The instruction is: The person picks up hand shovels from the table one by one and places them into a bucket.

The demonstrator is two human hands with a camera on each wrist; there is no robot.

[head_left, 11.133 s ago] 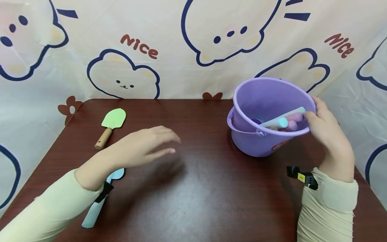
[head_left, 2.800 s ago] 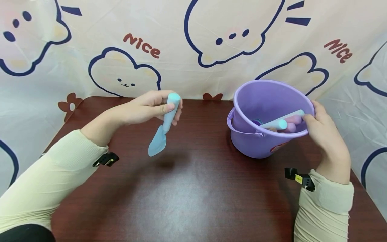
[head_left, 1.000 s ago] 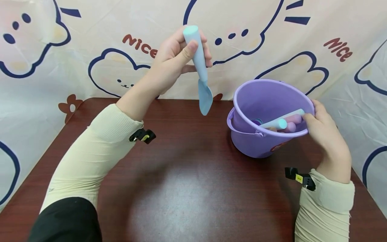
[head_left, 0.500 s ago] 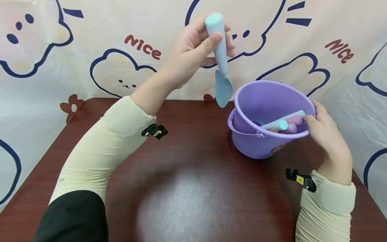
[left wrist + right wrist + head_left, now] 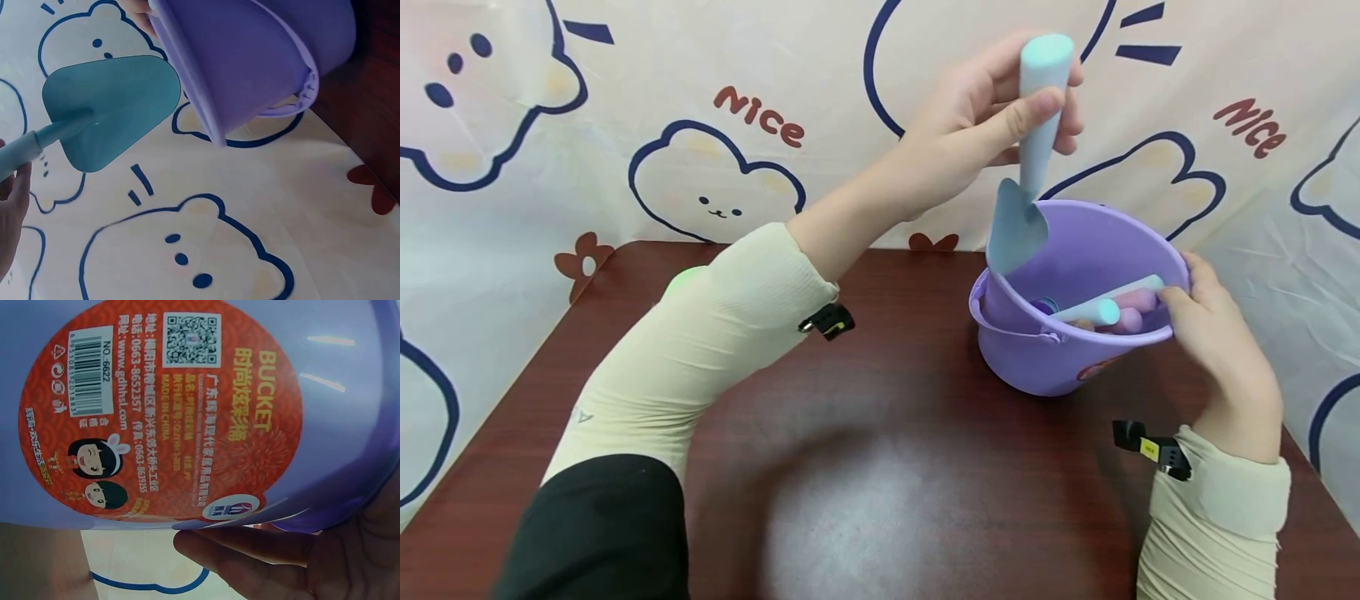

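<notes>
My left hand [image 5: 970,125] grips the handle of a light blue trowel [image 5: 1018,229], thumb across the front and fingers behind. The trowel hangs blade down, its blade overlapping the left rim of a purple bucket [image 5: 1022,358] in the head view. In the left wrist view the broad blade [image 5: 119,106] is beside the bucket's rim [image 5: 194,94]. My right hand [image 5: 1221,350] holds the bucket's right rim, thumb on the near side. The bucket stands tilted towards me. Inside lie a light blue handle [image 5: 1097,312], pink-purple handles [image 5: 1129,320] and other pieces partly hidden by the rim.
A green trowel blade [image 5: 683,279] shows behind the left sleeve [image 5: 722,317], which hides its handle. A patterned cloth [image 5: 835,108] rises behind the dark brown table [image 5: 887,400]. The bucket's bail handle [image 5: 1000,329] hangs down on its left side. A red label [image 5: 162,412] covers part of its wall.
The left hand was empty while the blue trowel lay at the table's left. It has since picked up the trowel and carried it right to the bucket. The right hand keeps its hold.
</notes>
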